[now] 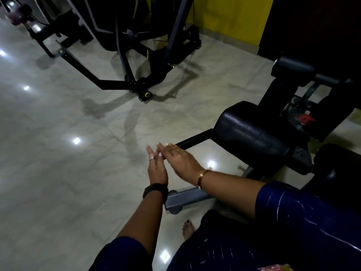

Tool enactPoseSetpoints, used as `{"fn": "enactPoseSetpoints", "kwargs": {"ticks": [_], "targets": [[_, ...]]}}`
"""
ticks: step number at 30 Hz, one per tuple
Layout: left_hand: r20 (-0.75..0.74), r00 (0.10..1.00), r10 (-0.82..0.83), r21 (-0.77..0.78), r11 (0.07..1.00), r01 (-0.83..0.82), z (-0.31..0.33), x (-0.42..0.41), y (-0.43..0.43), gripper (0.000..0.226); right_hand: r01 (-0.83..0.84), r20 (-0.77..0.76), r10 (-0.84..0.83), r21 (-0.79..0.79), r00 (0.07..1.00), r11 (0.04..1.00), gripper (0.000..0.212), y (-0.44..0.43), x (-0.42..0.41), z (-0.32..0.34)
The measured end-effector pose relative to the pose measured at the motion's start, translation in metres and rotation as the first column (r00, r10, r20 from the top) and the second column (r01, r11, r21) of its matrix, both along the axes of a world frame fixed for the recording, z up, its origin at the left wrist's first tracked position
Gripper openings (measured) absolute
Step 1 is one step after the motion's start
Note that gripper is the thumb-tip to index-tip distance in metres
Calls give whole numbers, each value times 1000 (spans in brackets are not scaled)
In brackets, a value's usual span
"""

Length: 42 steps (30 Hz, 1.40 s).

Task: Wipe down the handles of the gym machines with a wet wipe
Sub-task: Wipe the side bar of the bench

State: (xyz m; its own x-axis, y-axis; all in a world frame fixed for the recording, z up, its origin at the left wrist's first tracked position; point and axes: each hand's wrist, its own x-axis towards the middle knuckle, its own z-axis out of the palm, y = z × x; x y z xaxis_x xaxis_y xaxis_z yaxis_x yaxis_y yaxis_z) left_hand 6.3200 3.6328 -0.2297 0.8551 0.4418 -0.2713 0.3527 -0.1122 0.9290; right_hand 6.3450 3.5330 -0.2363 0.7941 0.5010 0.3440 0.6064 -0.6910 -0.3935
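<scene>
A black handle bar (196,139) sticks out to the left from a black padded roller (254,133) on a gym machine. My right hand (180,159), with a gold bangle on the wrist, lies flat over the free end of the bar with its fingers straight. Just left of it, my left hand (156,169), wearing a ring and a black wrist band, is held edge-on with straight fingers that touch the right hand's fingertips. A small white patch (160,154) shows between the two hands. I cannot tell if it is the wet wipe.
The machine's grey base foot (183,199) lies on the glossy tiled floor below my arms, and my bare foot (188,228) is beside it. More black pads (293,69) stand at the right. Another black machine frame (136,83) stands at the back, before a yellow wall (234,18).
</scene>
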Motion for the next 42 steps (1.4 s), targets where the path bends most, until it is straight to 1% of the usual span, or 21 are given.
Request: {"fn": "enactPoseSetpoints", "kwargs": {"ticks": [1,2,4,7,9,11,13,15,16,19,21,25,28,30,32,34,36,37,39,41,42], "targets": [[-37,987,158,-240,957,-162,6,6,-1,52,-51,-12,52,31,999,998,68,-1,-6,-1],[-95,958,272,-416,863,-286,11,11,-1,48,-79,-29,81,65,996,995,73,-3,-9,-3],[-177,909,377,-582,705,-405,20,17,0,40,-53,-102,68,146,992,988,74,-11,-8,-2],[-206,903,377,-658,630,-413,20,17,5,54,62,-220,-8,241,976,969,67,-10,3,11],[-226,902,367,-694,590,-414,19,18,8,61,63,-256,-5,217,967,974,61,-1,11,17],[-251,885,392,-724,531,-440,19,20,10,62,-23,-279,53,111,959,994,58,7,15,16],[-261,885,385,-740,509,-440,20,20,11,62,-146,-253,160,72,954,987,56,11,9,10],[-258,900,352,-748,517,-417,22,20,14,63,-247,-130,254,69,958,967,47,8,0,2],[-256,907,336,-749,525,-406,21,20,16,64,-301,-33,302,23,953,953,43,6,-3,-4],[-236,916,324,-748,542,-384,21,22,19,62,-308,174,349,-222,921,925,45,6,-1,-14],[-237,912,335,-743,542,-392,18,23,20,61,-278,206,363,-351,909,894,48,14,8,-12],[-273,910,312,-738,539,-406,14,25,22,63,-307,170,421,-458,891,834,41,21,14,0],[-292,911,292,-748,523,-408,19,23,19,61,-354,172,467,-446,867,822,42,12,13,-2],[-294,916,273,-762,512,-397,22,22,18,60,-355,180,448,-388,876,851,42,8,19,-1],[-269,929,256,-761,534,-368,22,22,19,46,-377,48,407,-291,912,879,33,12,21,9],[-252,933,258,-723,591,-359,21,24,20,32,-332,-214,296,-159,931,930,36,19,25,21],[-242,942,235,-644,687,-337,24,24,19,39,-226,-460,185,-35,868,973,40,20,30,33],[-247,946,209,-566,761,-316,26,25,18,45,-193,-524,168,7,835,981,40,18,36,35],[-256,958,132,-367,903,-223,27,24,17,46,-165,-589,131,-5,798,986,39,6,47,35],[-204,979,28,-138,989,-57,24,21,20,47,-98,-624,34,-67,781,993,39,-15,59,32],[-171,984,-53,5,998,55,21,18,23,49,-63,-627,-26,-119,779,991,39,-26,64,31]]}}
